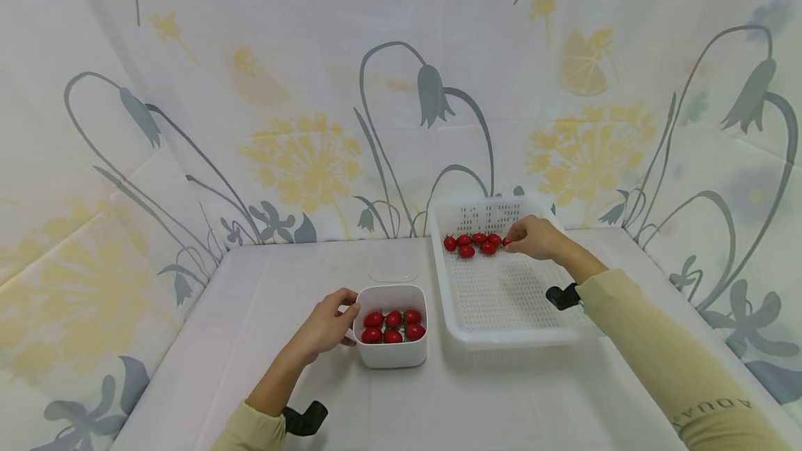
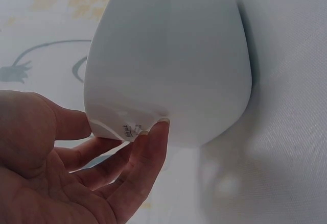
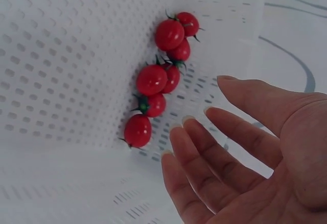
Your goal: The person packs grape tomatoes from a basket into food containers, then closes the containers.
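- Gripping the white container (image 1: 395, 355) at its left side, the left hand (image 1: 324, 320) curves thumb and fingers against it.
- Six cherry tomatoes (image 1: 392, 336) sit inside.
- To its right stands a white perforated basket (image 1: 501, 301).
- Over the basket, the right hand (image 1: 532, 238) has thumb and fingertips apart, beside more cherry tomatoes (image 1: 466, 252) clustered toward the far end.

Tomatoes (image 3: 152, 80) smooth, glossy; box (image 2: 168, 55) smooth plastic; basket (image 1: 495, 298) plastic; table covering (image 2: 291, 152) matt, finely textured
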`<state>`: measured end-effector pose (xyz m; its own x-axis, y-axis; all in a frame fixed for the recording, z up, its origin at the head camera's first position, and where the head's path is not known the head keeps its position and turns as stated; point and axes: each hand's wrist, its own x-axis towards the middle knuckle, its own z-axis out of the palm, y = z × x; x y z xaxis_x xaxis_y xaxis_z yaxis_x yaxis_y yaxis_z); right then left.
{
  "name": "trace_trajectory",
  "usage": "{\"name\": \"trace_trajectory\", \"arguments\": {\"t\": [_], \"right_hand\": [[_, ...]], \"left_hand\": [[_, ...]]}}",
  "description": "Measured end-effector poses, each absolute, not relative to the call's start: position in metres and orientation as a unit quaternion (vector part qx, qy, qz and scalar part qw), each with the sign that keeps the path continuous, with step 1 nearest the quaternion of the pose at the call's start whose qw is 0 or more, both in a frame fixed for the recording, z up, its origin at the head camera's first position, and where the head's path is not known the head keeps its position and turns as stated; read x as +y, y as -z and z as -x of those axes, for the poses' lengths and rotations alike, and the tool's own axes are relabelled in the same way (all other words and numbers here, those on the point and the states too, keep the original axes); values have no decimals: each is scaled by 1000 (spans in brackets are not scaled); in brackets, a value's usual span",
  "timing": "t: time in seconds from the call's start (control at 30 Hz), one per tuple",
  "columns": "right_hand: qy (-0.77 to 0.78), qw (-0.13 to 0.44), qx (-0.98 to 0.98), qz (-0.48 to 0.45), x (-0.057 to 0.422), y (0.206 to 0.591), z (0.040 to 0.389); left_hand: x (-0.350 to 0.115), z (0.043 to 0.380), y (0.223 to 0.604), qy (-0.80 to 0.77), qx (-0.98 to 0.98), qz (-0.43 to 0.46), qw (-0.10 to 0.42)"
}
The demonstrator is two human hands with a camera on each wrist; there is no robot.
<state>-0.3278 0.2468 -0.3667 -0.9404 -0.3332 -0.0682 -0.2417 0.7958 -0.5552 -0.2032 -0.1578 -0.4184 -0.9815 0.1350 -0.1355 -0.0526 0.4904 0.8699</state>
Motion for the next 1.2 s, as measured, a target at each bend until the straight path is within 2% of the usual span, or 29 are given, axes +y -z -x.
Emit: {"name": "trace_trajectory", "arguments": {"t": [0.53,1.2], "right_hand": [[299,81,941,134,250,389,348],[337,134,926,101,242,412,368]], "left_hand": [[-157,203,418,-501,860,-19,93],[-157,204,421,-498,862,-16,94]]}}
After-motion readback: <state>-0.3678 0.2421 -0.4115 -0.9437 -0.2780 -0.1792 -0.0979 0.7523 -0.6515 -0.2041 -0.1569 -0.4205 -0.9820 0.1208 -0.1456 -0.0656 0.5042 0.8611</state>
